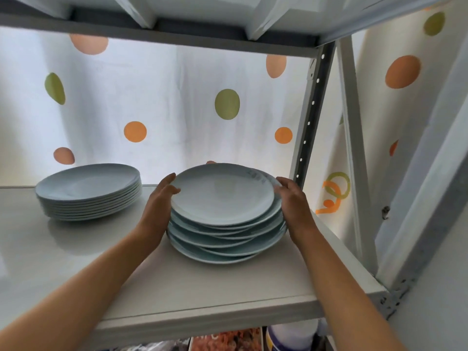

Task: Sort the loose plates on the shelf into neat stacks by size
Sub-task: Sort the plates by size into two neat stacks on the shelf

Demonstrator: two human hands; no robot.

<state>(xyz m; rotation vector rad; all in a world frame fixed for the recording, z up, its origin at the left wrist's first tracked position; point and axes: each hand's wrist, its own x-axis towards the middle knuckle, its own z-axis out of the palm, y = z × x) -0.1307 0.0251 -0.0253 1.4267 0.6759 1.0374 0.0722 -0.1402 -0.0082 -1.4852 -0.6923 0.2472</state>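
Observation:
An uneven stack of several pale blue plates (225,234) stands on the white shelf (192,295), right of centre. Its top plate (222,193) sits shifted a little to the left of those below. My left hand (159,198) holds the left side of the stack, thumb on the top plate's rim. My right hand (293,201) grips the right side, fingers curled over the upper rims. A neat stack of several similar plates (88,191) stands at the back left of the shelf, apart from both hands.
A metal upright post (311,115) with holes rises just right of the uneven stack. The shelf above (162,34) hangs low overhead. A white curtain with orange and green dots (177,110) hangs behind. Packages show under the shelf edge (228,338).

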